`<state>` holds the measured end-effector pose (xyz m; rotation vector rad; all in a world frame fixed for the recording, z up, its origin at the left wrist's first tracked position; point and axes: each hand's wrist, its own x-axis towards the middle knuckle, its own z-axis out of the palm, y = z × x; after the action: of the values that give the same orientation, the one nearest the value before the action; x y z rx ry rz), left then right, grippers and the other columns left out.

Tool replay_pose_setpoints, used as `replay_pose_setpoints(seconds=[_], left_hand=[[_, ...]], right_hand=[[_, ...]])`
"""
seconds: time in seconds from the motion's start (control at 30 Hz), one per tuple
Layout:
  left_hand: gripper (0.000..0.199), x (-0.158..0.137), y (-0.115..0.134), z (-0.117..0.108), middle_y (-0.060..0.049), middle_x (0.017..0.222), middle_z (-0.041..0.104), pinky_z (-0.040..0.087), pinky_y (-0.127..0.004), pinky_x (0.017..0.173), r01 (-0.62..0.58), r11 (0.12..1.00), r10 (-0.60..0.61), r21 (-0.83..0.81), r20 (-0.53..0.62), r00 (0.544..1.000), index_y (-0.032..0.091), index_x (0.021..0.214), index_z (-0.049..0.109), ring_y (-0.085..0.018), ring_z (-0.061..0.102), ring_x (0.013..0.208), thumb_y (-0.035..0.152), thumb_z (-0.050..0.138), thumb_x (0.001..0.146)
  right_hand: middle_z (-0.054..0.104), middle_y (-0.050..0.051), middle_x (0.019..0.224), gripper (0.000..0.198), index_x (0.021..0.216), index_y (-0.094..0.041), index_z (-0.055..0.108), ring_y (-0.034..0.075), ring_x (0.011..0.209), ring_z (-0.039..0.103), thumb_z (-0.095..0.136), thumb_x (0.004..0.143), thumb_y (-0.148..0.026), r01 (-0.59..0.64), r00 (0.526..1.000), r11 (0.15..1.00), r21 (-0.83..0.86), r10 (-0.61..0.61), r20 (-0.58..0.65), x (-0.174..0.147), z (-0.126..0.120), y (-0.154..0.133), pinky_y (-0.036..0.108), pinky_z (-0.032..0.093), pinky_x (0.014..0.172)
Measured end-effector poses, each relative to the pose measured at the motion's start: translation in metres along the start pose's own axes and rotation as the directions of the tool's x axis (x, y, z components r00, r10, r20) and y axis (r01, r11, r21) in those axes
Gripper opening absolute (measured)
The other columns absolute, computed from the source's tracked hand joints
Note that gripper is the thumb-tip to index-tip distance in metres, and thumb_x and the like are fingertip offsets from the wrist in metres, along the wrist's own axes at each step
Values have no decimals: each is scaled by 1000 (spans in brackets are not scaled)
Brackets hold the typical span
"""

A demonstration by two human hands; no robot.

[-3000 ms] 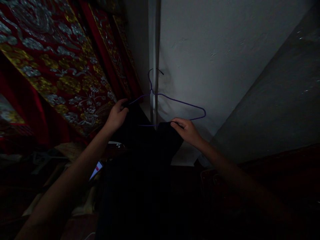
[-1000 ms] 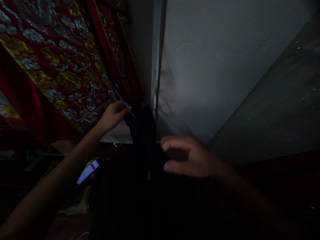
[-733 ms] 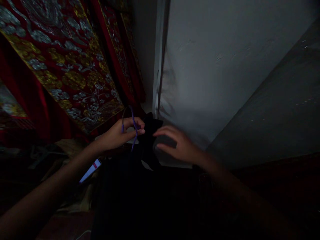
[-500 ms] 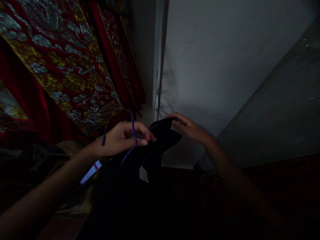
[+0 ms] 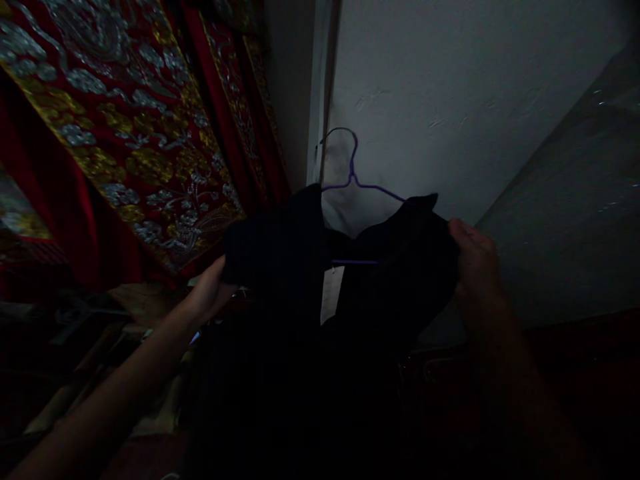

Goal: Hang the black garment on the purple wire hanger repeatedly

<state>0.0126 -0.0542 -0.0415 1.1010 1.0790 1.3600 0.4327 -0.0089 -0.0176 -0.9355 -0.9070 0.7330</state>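
Note:
A dark shirt (image 5: 280, 247) with a collar is spread between my hands, and a purple clothes hanger (image 5: 353, 175) sits inside it. The hook rises out of the neck opening, and the bottom bar shows across it. A white tag (image 5: 332, 295) hangs at the neck. My left hand (image 5: 213, 290) is closed on the shirt's left shoulder edge, its fingertips hidden by the cloth. On the other side my right hand (image 5: 475, 257) grips the right shoulder edge. The lower part of the shirt is lost in the dark.
At the left hangs a red cloth (image 5: 150, 133) embroidered in gold and silver. A pale wall or panel (image 5: 425, 87) stands right ahead. Dim clutter (image 5: 100, 333) lies at the lower left, with a sliver of a lit screen (image 5: 195, 337). The light is very low.
The hanger's hook was at my left hand, with the shirt bunched between both hands. Now my hands are farther apart, the shirt is spread wide and the hook points up from the neck.

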Motion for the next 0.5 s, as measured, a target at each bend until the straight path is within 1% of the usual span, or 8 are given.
replay_pose_setpoints(seconds=[0.03, 0.13, 0.2, 0.27, 0.33, 0.43, 0.47, 0.5], left_hand=[[49, -1, -9, 0, -11, 126, 73, 53, -48, 104, -12, 1000, 12, -28, -7, 1000, 22, 111, 71, -33, 64, 124, 62, 60, 85], [58, -6, -37, 6, -11, 132, 70, 49, -47, 110, -12, 995, 18, -104, 65, 998, 22, 118, 69, -32, 62, 128, 68, 65, 82], [59, -12, -55, 11, -11, 134, 69, 46, -43, 113, 17, 995, -15, -99, 20, 1000, 22, 121, 69, -31, 60, 131, 62, 75, 78], [57, -18, -71, 16, -10, 132, 70, 45, -41, 113, 35, 996, -41, -79, -75, 996, 21, 120, 71, -31, 59, 132, 51, 83, 74], [54, -24, -86, 18, -10, 127, 73, 48, -39, 110, 37, 997, -48, -70, -156, 987, 21, 116, 73, -31, 62, 129, 43, 88, 69], [48, -33, -106, 18, -10, 116, 77, 53, -40, 103, 83, 993, -99, -83, -204, 974, 19, 105, 76, -33, 69, 118, 42, 91, 65], [46, -36, -112, 18, -10, 113, 78, 55, -40, 101, 104, 990, -121, -94, -209, 970, 19, 103, 77, -33, 71, 114, 42, 90, 65], [45, -40, -116, 18, -9, 112, 78, 55, -40, 99, 120, 987, -141, -110, -206, 968, 19, 102, 77, -33, 71, 112, 43, 90, 66]], right_hand=[[71, 1, 76, 27, 79, -25, 71, 22, 75, 72, 83, 71, -48, 28, 999, 1000, 4, -28, -18, 4, 3, 0, 36, 60, 66], [71, 2, 74, 27, 76, -25, 68, 25, 84, 73, 81, 73, -49, 83, 997, 996, 21, -83, -8, 6, 26, 2, 39, 62, 73], [71, 2, 74, 28, 75, -25, 66, 26, 87, 73, 80, 72, -50, 85, 996, 996, 32, -86, 31, 2, 41, 4, 39, 61, 76], [71, 2, 76, 32, 77, -24, 66, 26, 90, 73, 81, 71, -52, 60, 995, 998, 23, -62, 78, -6, 49, 8, 38, 61, 76], [71, 2, 79, 34, 80, -23, 65, 26, 90, 72, 81, 71, -52, 7, 995, 1000, 2, -7, 102, -14, 46, 14, 36, 60, 74], [72, 3, 84, 33, 85, -23, 66, 24, 87, 71, 79, 75, -51, -77, 993, 997, -25, 79, 88, -24, 26, 29, 33, 58, 72], [72, 4, 88, 31, 87, -23, 66, 23, 88, 71, 77, 78, -50, -71, 995, 997, -39, 73, 68, -28, 18, 36, 33, 57, 73], [72, 5, 94, 29, 91, -23, 67, 22, 92, 70, 75, 80, -49, -34, 999, 997, -66, 36, 32, -34, 11, 43, 32, 56, 76]])
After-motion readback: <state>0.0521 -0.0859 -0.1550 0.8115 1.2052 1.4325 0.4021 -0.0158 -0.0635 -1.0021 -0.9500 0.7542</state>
